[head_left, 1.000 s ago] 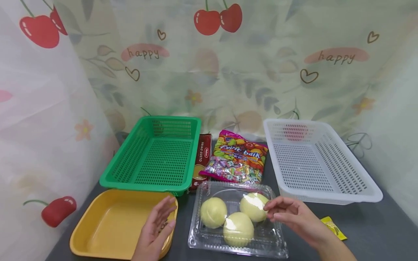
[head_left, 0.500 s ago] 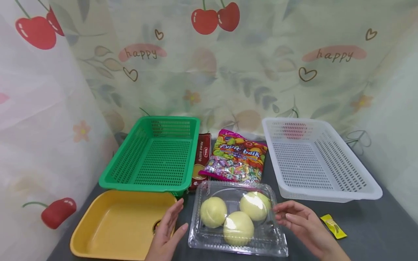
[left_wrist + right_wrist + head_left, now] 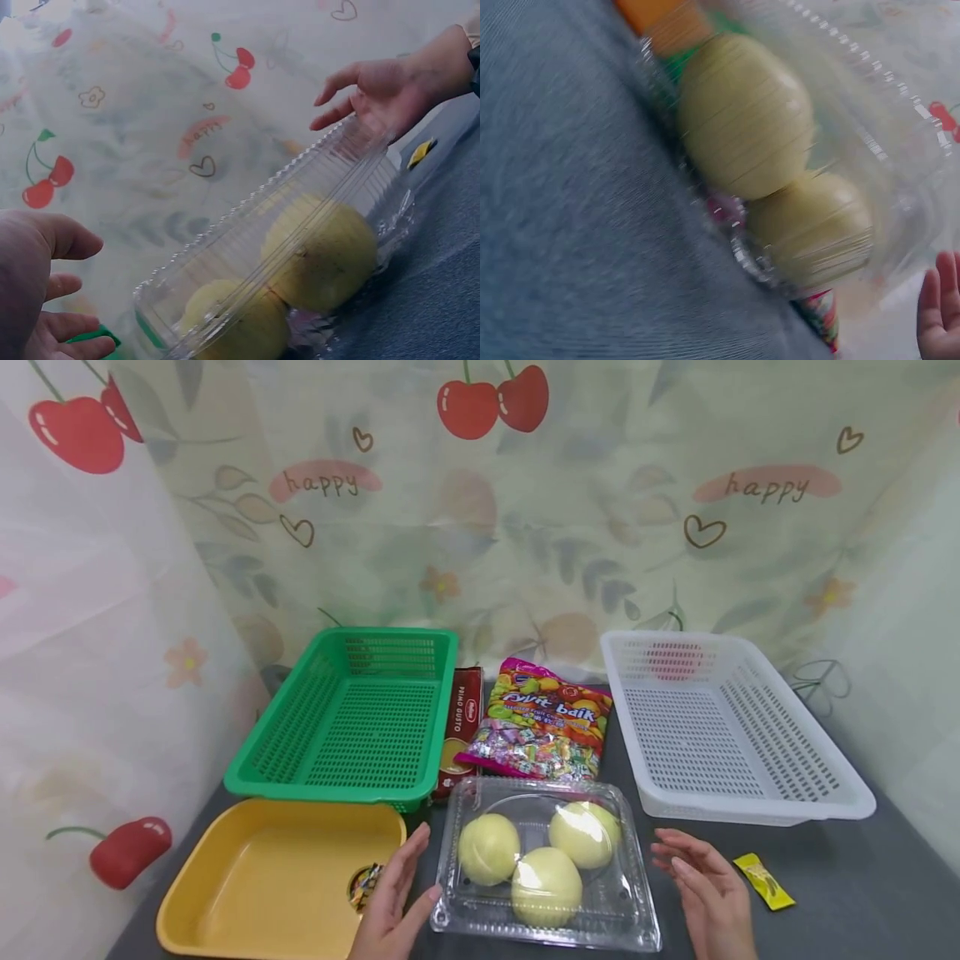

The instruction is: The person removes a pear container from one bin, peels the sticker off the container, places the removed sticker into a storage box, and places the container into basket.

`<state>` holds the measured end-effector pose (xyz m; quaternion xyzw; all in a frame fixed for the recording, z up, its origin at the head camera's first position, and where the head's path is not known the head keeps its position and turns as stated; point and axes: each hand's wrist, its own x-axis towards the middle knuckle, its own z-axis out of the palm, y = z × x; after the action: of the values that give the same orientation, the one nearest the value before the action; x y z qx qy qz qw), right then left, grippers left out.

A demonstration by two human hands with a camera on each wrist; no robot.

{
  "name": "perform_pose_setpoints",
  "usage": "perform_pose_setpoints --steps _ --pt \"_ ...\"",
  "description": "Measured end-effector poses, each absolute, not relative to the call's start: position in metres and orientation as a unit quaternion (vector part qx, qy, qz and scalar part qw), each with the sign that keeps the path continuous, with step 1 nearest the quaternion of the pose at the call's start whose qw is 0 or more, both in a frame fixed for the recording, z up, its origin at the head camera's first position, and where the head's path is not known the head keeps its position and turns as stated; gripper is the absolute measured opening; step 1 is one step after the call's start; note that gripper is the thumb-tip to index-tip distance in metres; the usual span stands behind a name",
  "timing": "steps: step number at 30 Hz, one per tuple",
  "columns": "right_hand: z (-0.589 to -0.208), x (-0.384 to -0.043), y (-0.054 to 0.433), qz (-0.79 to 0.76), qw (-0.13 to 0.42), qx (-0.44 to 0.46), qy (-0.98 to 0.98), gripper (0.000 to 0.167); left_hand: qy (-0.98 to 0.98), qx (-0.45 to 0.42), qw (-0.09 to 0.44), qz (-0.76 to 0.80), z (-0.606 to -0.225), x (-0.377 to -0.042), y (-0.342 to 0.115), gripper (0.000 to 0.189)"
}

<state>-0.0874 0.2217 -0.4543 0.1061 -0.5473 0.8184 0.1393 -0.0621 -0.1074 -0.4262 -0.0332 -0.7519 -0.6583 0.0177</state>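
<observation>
A clear plastic clamshell box (image 3: 607, 893) lies closed at the front of the table. It contains three round, pale yellow fruits (image 3: 547, 887), whose exact kind is unclear. My left hand (image 3: 393, 902) stands just off the box's left side, thumb near its front left corner and fingers extended. On the other side, my right hand (image 3: 708, 893) hovers with loosely bent fingers, a gap between it and the box. The left wrist view shows both hands, left (image 3: 45, 292) and right (image 3: 397, 94), at opposite ends of the box with nothing in them.
A yellow basin (image 3: 262, 877) sits at front left, a green basket (image 3: 360, 735) behind it. A white basket (image 3: 697, 743) occupies the right. Between the baskets lie a dark red packet (image 3: 467, 710) and a candy bag (image 3: 543, 718). A small yellow sachet (image 3: 765, 882) is at right.
My right hand has drawn back to the right from the clamshell box. My left hand has moved right, from over the basin's edge to beside the box. The box stays put.
</observation>
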Motion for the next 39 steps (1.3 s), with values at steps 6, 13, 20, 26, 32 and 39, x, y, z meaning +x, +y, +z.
perform_pose_setpoints --steps 6,13,20,26,32,39 --pt "-0.453 -0.085 0.206 0.748 0.175 -0.020 -0.640 0.030 -0.749 -0.055 0.021 -0.660 -0.431 -0.061 -0.104 0.054" --pt "-0.455 -0.082 0.198 0.718 0.168 0.009 -0.675 0.041 -0.744 -0.086 0.073 -0.659 -0.440 -0.062 -0.101 0.049" --pt "-0.458 -0.078 0.188 0.713 0.183 0.004 -0.677 0.040 -0.783 -0.047 0.072 -0.616 -0.445 -0.061 -0.096 0.044" --pt "-0.462 -0.077 0.185 0.690 0.168 0.010 -0.704 0.041 -0.755 -0.027 0.039 -0.654 -0.448 -0.064 -0.093 0.048" --pt "-0.469 -0.076 0.182 0.693 0.176 0.058 -0.697 0.047 -0.718 -0.016 0.002 -0.696 -0.450 -0.065 -0.089 0.046" --pt "-0.476 -0.078 0.184 0.690 0.198 0.155 -0.679 0.047 -0.716 -0.014 0.047 -0.696 -0.455 -0.064 -0.078 0.038"
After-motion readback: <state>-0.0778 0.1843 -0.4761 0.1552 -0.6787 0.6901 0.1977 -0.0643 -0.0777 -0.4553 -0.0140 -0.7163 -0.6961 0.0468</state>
